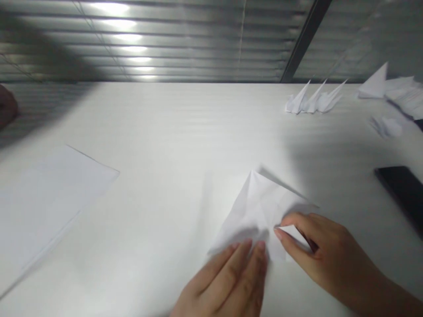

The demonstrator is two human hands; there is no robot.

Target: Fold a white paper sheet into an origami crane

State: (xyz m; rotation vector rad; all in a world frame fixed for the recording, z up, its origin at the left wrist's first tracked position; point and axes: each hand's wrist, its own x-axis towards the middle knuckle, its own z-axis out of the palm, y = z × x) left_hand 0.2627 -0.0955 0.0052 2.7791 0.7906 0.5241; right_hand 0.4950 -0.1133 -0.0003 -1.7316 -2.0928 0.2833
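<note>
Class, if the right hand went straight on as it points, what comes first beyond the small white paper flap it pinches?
Most likely the creased white paper sheet, just ahead of the right hand, up and left in the picture. Whether the hand would touch it or skim above is unclear.

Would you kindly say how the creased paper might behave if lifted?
The creased paper looks thin, so probably light. It would likely bend along its creases; the flap pinched by the right hand suggests little stiffness.
</note>
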